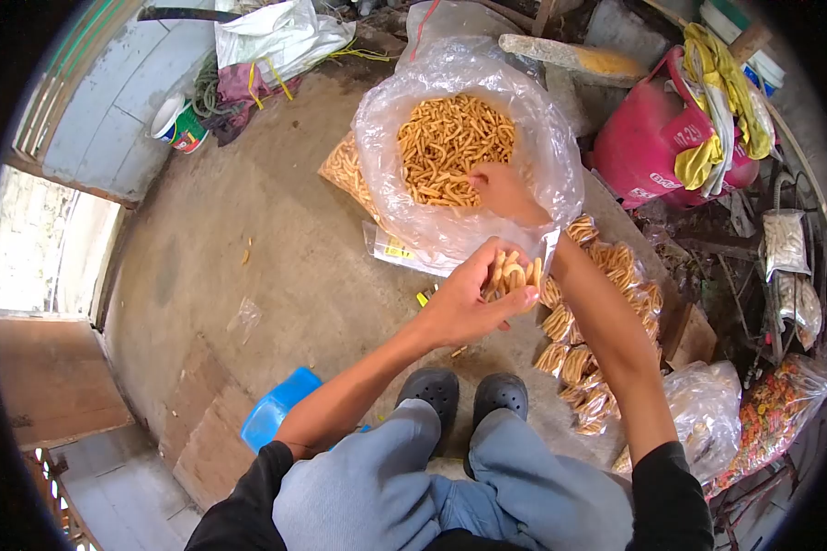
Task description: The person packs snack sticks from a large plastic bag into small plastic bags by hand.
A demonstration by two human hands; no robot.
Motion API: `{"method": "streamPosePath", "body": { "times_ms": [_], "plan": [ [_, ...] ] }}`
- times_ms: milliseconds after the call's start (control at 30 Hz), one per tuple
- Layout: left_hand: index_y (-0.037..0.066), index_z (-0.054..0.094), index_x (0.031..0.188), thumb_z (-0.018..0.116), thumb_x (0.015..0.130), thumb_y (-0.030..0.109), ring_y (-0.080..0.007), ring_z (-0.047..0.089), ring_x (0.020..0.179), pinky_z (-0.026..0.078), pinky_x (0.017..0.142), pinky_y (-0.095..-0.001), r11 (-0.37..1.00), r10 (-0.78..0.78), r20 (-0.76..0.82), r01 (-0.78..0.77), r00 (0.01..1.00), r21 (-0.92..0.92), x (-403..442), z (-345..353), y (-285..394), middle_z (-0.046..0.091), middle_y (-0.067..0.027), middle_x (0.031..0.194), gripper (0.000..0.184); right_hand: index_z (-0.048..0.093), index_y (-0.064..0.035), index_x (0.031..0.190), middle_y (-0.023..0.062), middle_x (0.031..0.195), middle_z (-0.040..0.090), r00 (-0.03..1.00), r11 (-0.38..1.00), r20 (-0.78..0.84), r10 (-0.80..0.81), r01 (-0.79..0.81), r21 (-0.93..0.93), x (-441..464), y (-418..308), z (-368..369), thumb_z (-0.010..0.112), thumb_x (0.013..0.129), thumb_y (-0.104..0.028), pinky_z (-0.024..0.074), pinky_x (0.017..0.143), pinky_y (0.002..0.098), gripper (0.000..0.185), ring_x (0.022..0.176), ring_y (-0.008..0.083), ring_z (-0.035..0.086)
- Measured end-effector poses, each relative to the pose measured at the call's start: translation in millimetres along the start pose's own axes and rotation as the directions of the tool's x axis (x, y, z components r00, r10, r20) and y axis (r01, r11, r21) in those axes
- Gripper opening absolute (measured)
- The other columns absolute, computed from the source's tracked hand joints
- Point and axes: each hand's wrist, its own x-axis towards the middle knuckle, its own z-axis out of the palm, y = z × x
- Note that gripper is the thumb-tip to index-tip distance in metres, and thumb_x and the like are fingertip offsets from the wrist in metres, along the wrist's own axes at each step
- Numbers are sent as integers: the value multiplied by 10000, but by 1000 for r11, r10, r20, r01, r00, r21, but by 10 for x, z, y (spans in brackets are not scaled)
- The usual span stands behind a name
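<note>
My left hand [476, 296] is wrapped round a small clear plastic bag of snack sticks [515, 274], its fingers closed and the bag's top edge rising toward my right wrist. Over the big clear plastic sack [381, 138], my right hand [507, 191] reaches in from the right. Its fingers are curled at the edge of the heap of golden snack sticks [455, 138] and look closed on a few of them; the palm side is hidden. The sack's mouth is folded wide open around the heap.
Several filled small snack bags [579, 367] lie on the floor to the right. Another bag of sticks [345, 170] leans beside the sack. A blue plastic stool or tub [280, 404] is by my left forearm. A pink bin [648, 138] with cloths stands at the back right.
</note>
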Motion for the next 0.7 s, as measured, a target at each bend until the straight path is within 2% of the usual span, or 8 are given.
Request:
{"method": "streamPosePath", "body": {
  "times_ms": [100, 167, 233, 300, 333, 400, 500, 700],
  "plan": [
    [94, 434, 1157, 656, 886, 121, -95, 611, 864, 539, 584, -240, 995, 97, -3, -97, 995, -34, 36, -81, 1, 636, -60, 1031, 352, 694, -61, 958, 156, 831, 660, 991, 989, -116, -70, 83, 119, -138, -245, -476, 585, 868, -187, 490, 716, 381, 189, 763, 291, 634],
    [89, 447, 1152, 671, 873, 112, -90, 615, 851, 527, 572, -229, 994, 99, -1, -99, 995, -42, 47, -117, 78, 649, -68, 1034, 358, 682, -40, 969, 100, 763, 637, 989, 964, -69, 134, -114, 239, -377, -639, -977, 602, 894, -242, 462, 659, 303, 230, 683, 176, 583],
    [85, 461, 1147, 685, 859, 103, -84, 620, 837, 516, 560, -218, 994, 103, 5, -103, 995, -48, 75, -153, 157, 663, -76, 1036, 365, 670, -21, 973, 36, 726, 606, 965, 928, -253, -63, 150, 341, -570, -667, -1249, 603, 911, -220, 410, 608, 246, 218, 645, 94, 495],
    [81, 491, 1129, 701, 842, 87, -81, 624, 818, 496, 539, -205, 998, 47, 28, -46, 999, -36, 97, -177, 211, 678, -82, 1019, 356, 668, -11, 971, 12, 761, 607, 977, 923, -213, 3, 79, 377, -885, -904, -1645, 608, 913, -168, 389, 597, 228, 178, 674, 68, 492],
    [81, 506, 1116, 714, 825, 71, -82, 629, 809, 488, 528, -202, 997, 52, 38, -50, 998, -59, 109, -173, 223, 687, -84, 999, 357, 668, -11, 971, 12, 761, 607, 976, 925, -218, 10, 74, 372, -1016, -943, -1777, 608, 913, -168, 389, 597, 228, 178, 674, 68, 492],
    [81, 513, 1112, 725, 816, 72, -82, 630, 802, 485, 524, -202, 999, 38, 60, -35, 997, -41, 127, -152, 260, 688, -83, 996, 364, 668, -3, 965, 21, 815, 609, 958, 965, -243, -150, 195, 173, -1238, -984, -1977, 620, 903, -127, 389, 603, 225, 147, 716, 72, 508],
    [77, 527, 1102, 748, 794, 73, -79, 631, 789, 481, 519, -203, 1000, 4, 98, -5, 995, 16, 154, -108, 297, 690, -79, 990, 379, 666, 0, 967, 30, 862, 613, 958, 977, -223, -180, 201, 73, -1475, -1059, -2112, 634, 889, -103, 391, 610, 227, 133, 737, 83, 516],
    [63, 554, 1090, 775, 766, 70, -64, 621, 756, 476, 519, -200, 998, -29, 156, 19, 987, 65, 177, -38, 292, 685, -57, 974, 392, 676, -7, 944, 52, 846, 610, 954, 970, -209, -215, 233, 66, -1630, -1077, -2039, 646, 869, -58, 391, 564, 249, 95, 682, 107, 527]
  ]
}}
